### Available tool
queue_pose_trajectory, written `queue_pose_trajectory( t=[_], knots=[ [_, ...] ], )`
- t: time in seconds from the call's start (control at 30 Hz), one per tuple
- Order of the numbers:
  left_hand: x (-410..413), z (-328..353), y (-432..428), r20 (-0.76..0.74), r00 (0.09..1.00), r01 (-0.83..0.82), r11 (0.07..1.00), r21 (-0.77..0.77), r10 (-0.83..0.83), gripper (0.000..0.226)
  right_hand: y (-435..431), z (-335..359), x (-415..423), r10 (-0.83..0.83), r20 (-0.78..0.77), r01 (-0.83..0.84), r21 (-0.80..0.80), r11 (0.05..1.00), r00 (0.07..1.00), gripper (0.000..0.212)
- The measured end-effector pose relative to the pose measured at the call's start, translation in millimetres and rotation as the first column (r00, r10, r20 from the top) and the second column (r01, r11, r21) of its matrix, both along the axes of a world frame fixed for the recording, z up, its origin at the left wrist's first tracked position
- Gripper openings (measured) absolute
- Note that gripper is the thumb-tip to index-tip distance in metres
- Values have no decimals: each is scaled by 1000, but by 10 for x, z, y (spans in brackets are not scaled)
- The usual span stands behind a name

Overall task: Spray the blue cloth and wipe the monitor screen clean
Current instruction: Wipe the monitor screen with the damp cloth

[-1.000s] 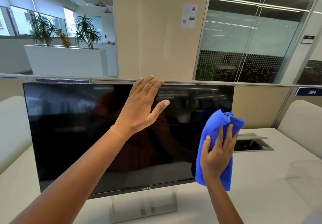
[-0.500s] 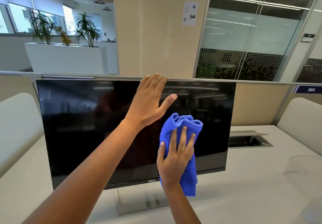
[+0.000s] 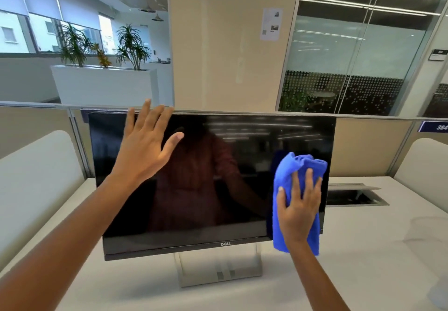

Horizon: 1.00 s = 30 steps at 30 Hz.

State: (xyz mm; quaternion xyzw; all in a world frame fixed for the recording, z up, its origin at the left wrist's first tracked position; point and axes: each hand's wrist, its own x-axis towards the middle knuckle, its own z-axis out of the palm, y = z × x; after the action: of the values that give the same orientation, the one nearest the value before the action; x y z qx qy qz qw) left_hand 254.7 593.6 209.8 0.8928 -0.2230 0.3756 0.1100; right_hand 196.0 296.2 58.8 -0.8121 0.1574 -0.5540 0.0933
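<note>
Currently, the right hand (image 3: 299, 210) is pressing the bunched blue cloth (image 3: 294, 165), fingers straight, against the monitor screen (image 3: 218, 177) near its right edge. The left hand (image 3: 143, 150), fingers spread, is bracing the top edge. Compared with 0.5 s ago, the cloth is sitting farther right.

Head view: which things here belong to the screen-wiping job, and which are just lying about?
In the job:
blue cloth, pressed on the right side of the monitor screen by the right hand
left hand, fingers straight, at the screen's upper left

Lying about:
open cable hatch in the desk
white planter
paper notice on the pillar
</note>
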Motion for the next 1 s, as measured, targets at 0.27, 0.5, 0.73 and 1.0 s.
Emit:
queue_pose_trajectory(
  t=[0.27, 0.5, 0.73, 1.0],
  knots=[
    [-25, -97, 521, -46, 993, -116, 974, -193, 109, 65, 638, 158, 215, 24, 71, -36, 180, 983, 997, 45],
    [1, -97, 523, -32, 999, -13, 970, -244, 5, 63, 1454, 102, 311, 99, 54, -100, 20, 995, 994, 43],
    [27, -121, 545, -37, 999, 12, 965, -262, -22, 66, 2014, -14, 345, 174, -2, -172, -163, 972, 985, 48],
    [2, -57, 688, -30, 996, 71, 968, -242, -80, 60, 1752, 21, 249, 326, -138, -337, -634, 696, 935, 44]
  ],
)
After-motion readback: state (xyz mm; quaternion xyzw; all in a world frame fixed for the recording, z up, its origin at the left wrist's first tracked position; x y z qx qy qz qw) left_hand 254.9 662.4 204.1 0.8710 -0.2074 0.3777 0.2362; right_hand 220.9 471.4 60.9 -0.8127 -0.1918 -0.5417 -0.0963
